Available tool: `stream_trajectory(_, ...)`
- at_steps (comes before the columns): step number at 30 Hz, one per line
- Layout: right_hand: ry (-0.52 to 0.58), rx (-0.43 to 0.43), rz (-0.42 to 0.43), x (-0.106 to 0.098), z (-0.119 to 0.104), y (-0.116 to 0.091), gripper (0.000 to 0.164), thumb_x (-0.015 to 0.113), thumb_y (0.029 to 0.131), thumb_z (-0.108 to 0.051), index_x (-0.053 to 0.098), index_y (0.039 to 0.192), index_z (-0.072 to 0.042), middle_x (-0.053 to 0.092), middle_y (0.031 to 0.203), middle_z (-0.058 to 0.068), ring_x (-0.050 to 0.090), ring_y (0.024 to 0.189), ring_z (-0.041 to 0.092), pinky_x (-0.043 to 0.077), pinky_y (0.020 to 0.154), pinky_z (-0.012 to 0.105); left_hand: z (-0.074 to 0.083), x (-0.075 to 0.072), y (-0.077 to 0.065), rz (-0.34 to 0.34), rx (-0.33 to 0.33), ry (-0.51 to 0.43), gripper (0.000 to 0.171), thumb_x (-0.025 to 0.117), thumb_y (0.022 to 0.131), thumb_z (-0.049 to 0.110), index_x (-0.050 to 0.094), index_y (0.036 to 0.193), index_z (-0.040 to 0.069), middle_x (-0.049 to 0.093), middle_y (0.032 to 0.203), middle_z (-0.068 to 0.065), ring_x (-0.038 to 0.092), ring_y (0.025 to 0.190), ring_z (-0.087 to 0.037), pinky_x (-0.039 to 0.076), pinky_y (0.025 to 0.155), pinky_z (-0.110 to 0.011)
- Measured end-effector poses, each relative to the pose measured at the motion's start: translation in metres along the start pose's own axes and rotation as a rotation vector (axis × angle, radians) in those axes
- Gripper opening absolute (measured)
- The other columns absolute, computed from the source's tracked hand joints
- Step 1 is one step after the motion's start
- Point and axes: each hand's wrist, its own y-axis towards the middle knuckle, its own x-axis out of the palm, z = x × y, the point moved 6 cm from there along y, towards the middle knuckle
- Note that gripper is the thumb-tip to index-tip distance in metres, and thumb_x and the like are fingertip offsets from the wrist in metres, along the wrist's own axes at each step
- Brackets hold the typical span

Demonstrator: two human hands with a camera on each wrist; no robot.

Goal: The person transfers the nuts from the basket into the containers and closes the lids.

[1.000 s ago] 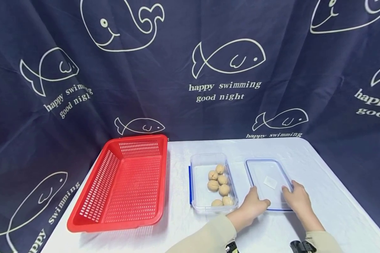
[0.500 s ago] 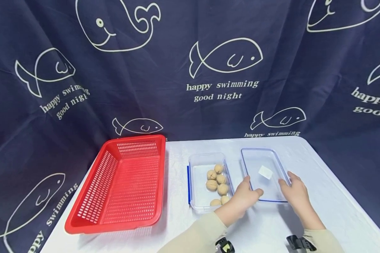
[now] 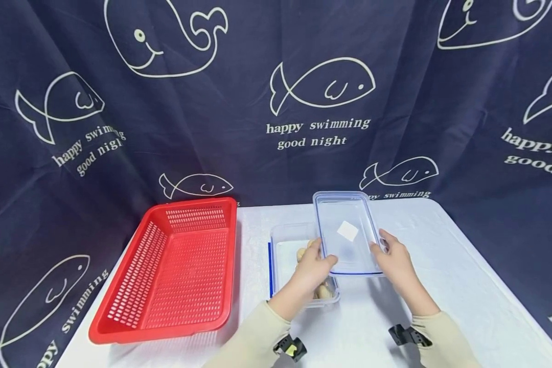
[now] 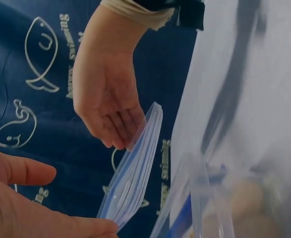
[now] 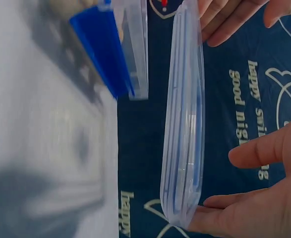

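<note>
A clear lid with a blue seal [image 3: 351, 250] and a small white square [image 3: 347, 231] is raised off the table, carried between both hands. My left hand [image 3: 310, 270] supports its left rim on nearly straight fingers; in the left wrist view the thumb [image 4: 33, 171] stands apart from the lid. Likewise my right hand [image 3: 397, 261] has extended fingers at the right rim, thumb [image 5: 252, 152] clear of it in the right wrist view. Below and left is a clear plastic container [image 3: 284, 260] holding several walnuts [image 3: 323, 292], partly hidden by the lid and left hand.
A red perforated basket [image 3: 231, 276] stands at the left of the white-clothed table [image 3: 446, 286]. The container's blue side clasp [image 3: 270, 271] hangs on its left side. Behind the table hangs a dark blue curtain [image 3: 239, 138] printed with fish.
Both hands have lifted the lid and carried it left from the table's right side, so it now overlaps the container's right part. The basket and container have stayed put.
</note>
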Motion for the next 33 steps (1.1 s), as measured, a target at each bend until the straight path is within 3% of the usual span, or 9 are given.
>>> stream_trajectory(7,0.142,-0.071,0.002,0.021,-0.019,0.002,0.057,0.047,0.098,-0.008,0.024,0.145,0.012,0.032,0.145,0.035,0.032,0.135,0.044,0.030,0.111,0.047,0.000,-0.031,-0.003,0.031,0.075,-0.027,0.068,0.054,0.090,0.006,0.020,0.147,-0.012,0.024,0.151,-0.030,0.024,0.140,-0.040,0.022,0.114,-0.047)
stream_trajectory(17,0.283,-0.172,0.057,0.038,-0.042,0.007,0.053,0.050,0.096,-0.002,0.031,0.143,0.011,0.034,0.141,0.028,0.036,0.133,0.041,0.032,0.111,0.045,-0.001,-0.063,-0.004,0.176,0.180,-0.028,0.061,0.052,0.091,0.001,0.026,0.146,-0.009,0.028,0.150,-0.028,0.027,0.139,-0.039,0.025,0.113,-0.048)
stream_trajectory(25,0.354,-0.256,0.092,0.042,-0.055,0.006,0.050,0.050,0.098,-0.004,0.032,0.142,0.012,0.036,0.133,0.028,0.040,0.128,0.040,0.028,0.113,0.044,-0.005,-0.076,-0.004,0.305,0.264,-0.014,0.059,0.052,0.089,0.001,0.034,0.145,-0.004,0.045,0.132,-0.022,0.044,0.126,-0.040,0.036,0.106,-0.051)
stream_trajectory(30,0.353,-0.253,0.104,0.044,-0.058,0.005,0.051,0.043,0.103,-0.019,0.031,0.144,0.009,0.032,0.134,0.025,0.040,0.125,0.035,0.029,0.110,0.044,-0.003,-0.078,-0.006,0.342,0.318,-0.010,0.056,0.053,0.088,-0.001,0.040,0.143,-0.003,0.048,0.123,-0.019,0.047,0.120,-0.038,0.039,0.102,-0.053)
stream_trajectory(33,0.365,-0.239,0.086,0.047,-0.057,0.005,0.056,0.036,0.105,-0.030,0.028,0.145,0.008,0.029,0.140,0.025,0.035,0.131,0.036,0.028,0.112,0.045,0.000,-0.080,-0.008,0.369,0.341,0.023,0.052,0.053,0.089,-0.001,0.045,0.141,-0.001,0.052,0.120,-0.017,0.049,0.115,-0.035,0.039,0.100,-0.054)
